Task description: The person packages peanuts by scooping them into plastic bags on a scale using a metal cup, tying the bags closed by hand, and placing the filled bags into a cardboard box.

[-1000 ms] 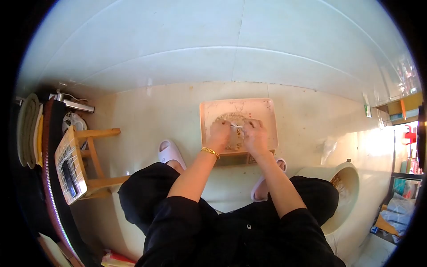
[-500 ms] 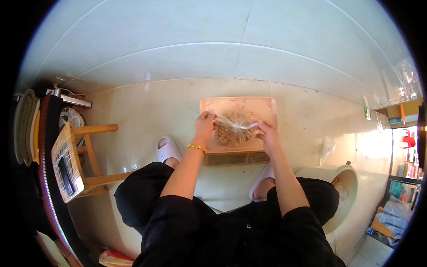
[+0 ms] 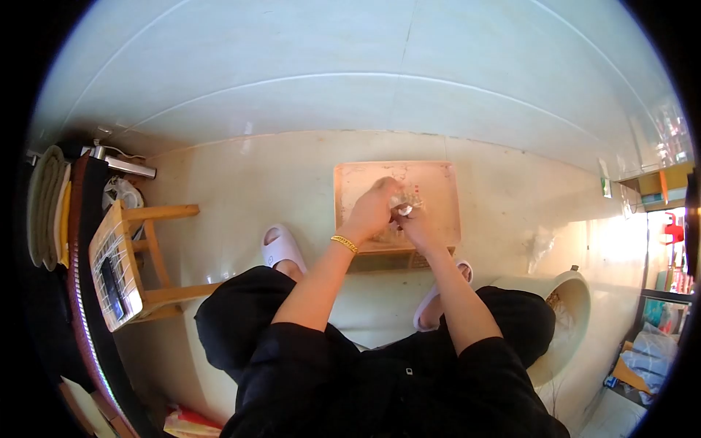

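Both hands are close together above the orange tray-topped scale on the floor. Between them shows a small part of a clear plastic bag, its tan pieces now largely hidden by my hands. My left hand, slightly blurred, is closed at the bag's left side, with a gold bracelet at the wrist. My right hand is closed on a white twisted part of the bag, thumb and fingers together. The front panel of the scale is partly covered by my forearms.
A wooden stool lies on its side at the left with a dark phone-like object against its seat. A pale green bin stands by my right knee. Pale slippers are on my feet. The wall rises just behind the scale.
My hands came together over the scale; before, they were apart at either side of the bag's gathered top. The bag's full tan contents, visible earlier, are now mostly hidden.
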`<control>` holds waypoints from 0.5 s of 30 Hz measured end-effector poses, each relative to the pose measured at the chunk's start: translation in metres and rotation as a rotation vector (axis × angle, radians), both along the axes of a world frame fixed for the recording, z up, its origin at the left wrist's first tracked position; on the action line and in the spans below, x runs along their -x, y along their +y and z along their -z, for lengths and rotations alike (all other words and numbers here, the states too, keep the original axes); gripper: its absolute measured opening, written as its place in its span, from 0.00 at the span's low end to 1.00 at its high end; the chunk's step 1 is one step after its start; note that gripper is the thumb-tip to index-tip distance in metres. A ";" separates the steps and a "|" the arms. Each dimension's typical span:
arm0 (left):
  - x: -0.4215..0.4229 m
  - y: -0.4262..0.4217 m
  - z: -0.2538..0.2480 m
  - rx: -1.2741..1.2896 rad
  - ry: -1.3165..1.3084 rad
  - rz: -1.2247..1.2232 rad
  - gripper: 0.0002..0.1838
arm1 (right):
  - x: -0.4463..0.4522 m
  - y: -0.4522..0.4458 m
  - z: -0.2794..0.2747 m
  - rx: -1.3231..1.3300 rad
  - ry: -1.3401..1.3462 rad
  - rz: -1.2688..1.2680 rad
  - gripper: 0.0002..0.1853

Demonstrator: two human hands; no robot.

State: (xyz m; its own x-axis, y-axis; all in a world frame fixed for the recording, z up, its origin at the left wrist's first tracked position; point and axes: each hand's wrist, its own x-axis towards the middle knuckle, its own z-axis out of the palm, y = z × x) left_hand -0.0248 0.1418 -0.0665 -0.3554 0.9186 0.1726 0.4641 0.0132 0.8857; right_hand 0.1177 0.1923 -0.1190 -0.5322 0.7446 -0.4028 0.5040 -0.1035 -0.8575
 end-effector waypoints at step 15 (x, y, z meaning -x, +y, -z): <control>-0.002 -0.017 0.025 0.176 0.097 0.023 0.11 | -0.001 0.005 -0.023 0.184 0.234 0.202 0.10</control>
